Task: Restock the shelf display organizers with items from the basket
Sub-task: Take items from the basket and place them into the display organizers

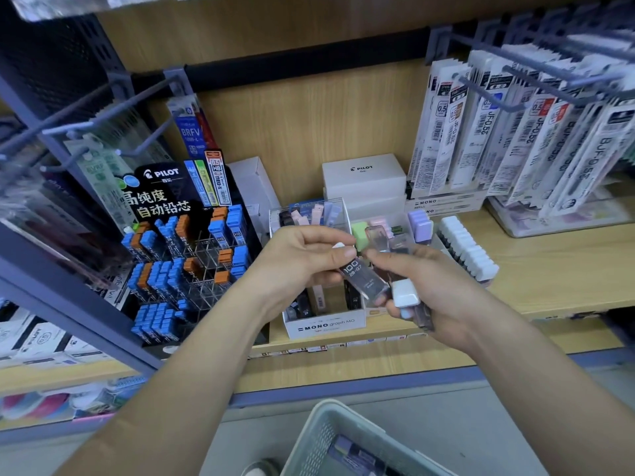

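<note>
While both bare arms are reaching in over its front edge, a wooden shelf [549, 269] is filling most of the view. Long refill packs [515, 139] are hanging in crowded rows from grey pegs at the upper right. A black Pilot display rack [178, 252] is standing at the left of the shelf, its clear cells partly filled with blue and orange cases. A pale mesh basket [330, 438] is sitting low in the foreground, below the shelf and between the forearms, with blurred dark and lilac packets lying inside it. A white Pilot box [364, 176] is resting against the back panel, and a row of white-capped cases [467, 252] is lining up on the shelf to its front right. Behind the hands, a white MONO graph organizer [326, 326] is sitting at the shelf's front edge, holding dark cases upright, and a clear organizer [309, 214] of pastel-capped cases is standing just behind it. The right hand [436, 290] is gripping a bundle of lead cases [409, 297] with white and lilac caps, fingers curled round them. The left hand [302, 259] is pinching the upper end of one smoky clear lead case [360, 276] marked "100" between thumb and forefinger, its lower end lying against the bundle, above the MONO graph organizer.
</note>
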